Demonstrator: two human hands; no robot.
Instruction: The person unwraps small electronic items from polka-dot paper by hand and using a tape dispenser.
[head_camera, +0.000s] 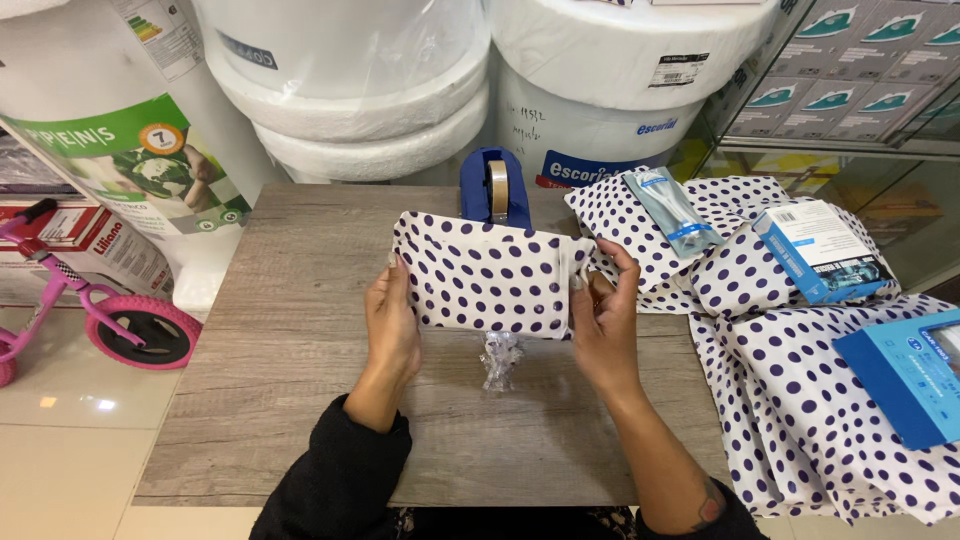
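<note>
At the bottom centre of the frame two forearms rise from black sleeves over a grey wood-grain tabletop (300, 400). The left hand (392, 325) lies flat against the left end of a white parcel wrapped in purple polka-dot paper (485, 275), fingers together and pressed to the wrapping, while the right hand (603, 320) clamps the parcel's right end, thumb and fingers pinching a folded flap of the paper. The parcel sits in the middle of the frame, held just above the table. Right below it, between the wrists, lies a small crumpled scrap of clear film (500, 360). To the lower right a loose spread of the same dotted wrapping paper (800, 420) hangs over the table's edge, and on it rests a flat blue carton (905, 375) at the right edge of the frame. Farther up lies a blue-and-white rectangular box with a dark picture on its side (825, 250), and beside it, toward the centre, a slim pale-blue sachet (670, 210) on the paper. Just behind the parcel stands a blue tape dispenser with a brownish roll (495, 185). Beyond the table — across the top of the frame — stand large white foam-wrapped goods (350, 100) bearing small rectangular labels, one with a green panel at upper left. A pink balance bike with a black tyre (130, 325) stands at left, and stacked grey-green cartons (860, 70) fill the upper right.
</note>
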